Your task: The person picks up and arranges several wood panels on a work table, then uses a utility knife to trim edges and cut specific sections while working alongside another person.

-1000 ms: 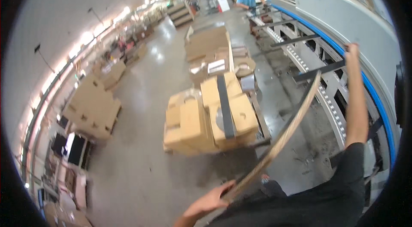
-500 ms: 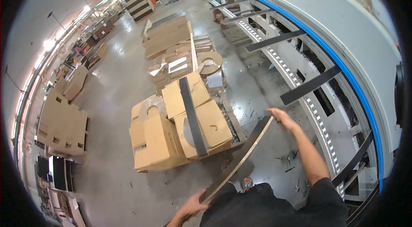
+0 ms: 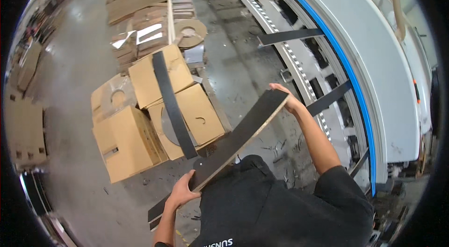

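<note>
A long black board (image 3: 241, 137) with a bare, light-brown particleboard edge slants across in front of my body. My left hand (image 3: 182, 191) grips its lower end, thumb on the near edge and fingers on the far side. Around its upper end, my right hand (image 3: 286, 99) is closed, with part of the fingers hidden by the board. A small pale spot shows on the black face near my left hand. Beside my left forearm, the end of another black piece (image 3: 158, 212) is visible; the rest of it is hidden.
Cardboard boxes (image 3: 124, 142) stand ahead to the left, with a black strip (image 3: 170, 104) lying across them. Behind them is a stack of brown panels (image 3: 135, 4). On the right runs a long white machine (image 3: 365, 60) with a blue rail (image 3: 348, 62) and black boards (image 3: 292, 36) across its supports.
The board has come up and its black face now shows more, with both hands still on it. My view has swung right and down; the boxes appear further left, and the co-worker is mostly out of view.
</note>
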`<state>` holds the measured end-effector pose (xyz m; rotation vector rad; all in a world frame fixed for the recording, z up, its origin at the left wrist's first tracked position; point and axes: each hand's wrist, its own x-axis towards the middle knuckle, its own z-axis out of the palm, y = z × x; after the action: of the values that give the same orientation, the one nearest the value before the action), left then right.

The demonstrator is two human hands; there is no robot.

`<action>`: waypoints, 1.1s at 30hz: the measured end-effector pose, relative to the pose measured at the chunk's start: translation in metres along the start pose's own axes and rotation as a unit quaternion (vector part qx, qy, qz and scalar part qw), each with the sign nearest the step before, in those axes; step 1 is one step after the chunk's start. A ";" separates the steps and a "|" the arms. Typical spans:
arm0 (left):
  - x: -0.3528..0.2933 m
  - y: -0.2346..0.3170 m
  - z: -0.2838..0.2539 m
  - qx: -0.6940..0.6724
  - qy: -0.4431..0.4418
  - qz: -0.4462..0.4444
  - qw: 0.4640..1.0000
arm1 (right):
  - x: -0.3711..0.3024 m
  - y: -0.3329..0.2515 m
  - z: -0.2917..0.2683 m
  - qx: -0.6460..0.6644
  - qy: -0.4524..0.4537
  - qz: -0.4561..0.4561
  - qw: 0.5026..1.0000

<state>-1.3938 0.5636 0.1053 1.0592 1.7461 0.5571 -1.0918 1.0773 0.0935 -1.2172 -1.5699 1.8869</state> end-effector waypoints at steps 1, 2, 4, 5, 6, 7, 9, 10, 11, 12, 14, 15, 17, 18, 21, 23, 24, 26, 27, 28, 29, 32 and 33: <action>0.005 -0.007 -0.002 -0.011 0.022 0.027 0.999 | 0.012 -0.003 0.007 0.008 -0.024 0.086 0.996; 0.008 -0.013 -0.006 -0.010 0.010 0.031 0.999 | 0.013 -0.003 0.011 0.010 -0.012 0.090 0.996; 0.016 -0.008 -0.014 -0.019 -0.005 -0.003 1.000 | 0.014 -0.026 0.030 0.091 -0.116 0.132 0.980; 0.023 -0.010 -0.016 -0.018 -0.009 0.002 1.000 | 0.015 -0.028 0.033 0.065 -0.098 0.098 0.988; 0.024 -0.012 -0.018 -0.018 -0.005 0.016 1.000 | 0.017 -0.025 0.033 0.066 -0.095 0.098 0.988; 0.027 -0.013 -0.019 -0.018 0.000 0.029 0.999 | 0.020 -0.022 0.034 0.029 -0.059 0.057 0.996; 0.030 -0.007 -0.020 -0.036 -0.006 0.015 0.999 | 0.027 -0.020 0.042 -0.025 0.018 -0.019 0.999; 0.029 -0.003 -0.021 -0.056 -0.009 -0.001 0.998 | 0.031 -0.021 0.045 -0.021 0.012 -0.015 1.000; 0.029 0.000 -0.022 -0.056 -0.006 -0.010 0.998 | 0.037 -0.023 0.048 -0.028 0.012 -0.034 0.999; 0.026 0.002 -0.022 -0.059 -0.007 -0.014 0.998 | 0.045 -0.021 0.051 -0.035 0.007 -0.053 0.998; 0.022 0.004 -0.020 -0.065 0.004 -0.035 0.997 | 0.059 -0.016 0.057 -0.020 0.024 -0.101 0.994; 0.020 0.004 -0.018 -0.091 -0.002 -0.027 0.995 | 0.070 -0.007 0.058 -0.016 0.057 -0.108 0.992; 0.015 0.008 -0.020 -0.110 -0.034 -0.009 0.993 | 0.113 0.002 -0.028 -0.368 0.243 -0.261 0.859; 0.008 0.004 -0.017 -0.115 -0.023 -0.014 0.993 | 0.119 -0.010 -0.112 -0.276 0.348 -0.182 0.878; -0.012 -0.031 -0.029 -0.149 -0.139 -0.046 0.978 | 0.109 -0.065 -0.273 -0.174 0.483 -0.188 0.837; -0.038 -0.037 -0.025 -0.140 -0.074 -0.089 0.983 | 0.113 -0.078 -0.226 -0.264 0.462 -0.173 0.829; -0.049 -0.040 -0.023 -0.122 -0.037 -0.111 0.986 | 0.109 -0.080 -0.185 -0.272 0.433 -0.147 0.847; -0.012 -0.050 -0.021 -0.127 0.015 -0.103 0.986 | 0.091 -0.050 -0.181 -0.319 0.369 -0.216 0.846; 0.014 -0.061 -0.017 -0.104 0.049 -0.082 0.990 | 0.080 -0.018 -0.176 -0.324 0.346 -0.173 0.863; 0.041 -0.067 -0.015 -0.103 0.085 -0.077 0.988 | 0.065 0.016 -0.165 -0.328 0.322 -0.129 0.879; 0.063 -0.070 -0.016 -0.099 0.126 -0.079 0.984 | 0.050 0.049 -0.125 -0.314 0.301 -0.073 0.897; 0.128 -0.077 -0.038 -0.135 0.192 -0.099 0.967 | -0.021 0.114 -0.018 -0.327 0.234 -0.033 0.915; 0.162 -0.063 -0.049 -0.113 0.188 -0.127 0.967 | -0.054 0.143 -0.022 -0.335 0.228 -0.018 0.914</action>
<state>-1.4862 0.6739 -0.0034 0.5819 2.0504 0.8094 -1.0135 1.0077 -0.0198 -1.7231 -1.9859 0.9211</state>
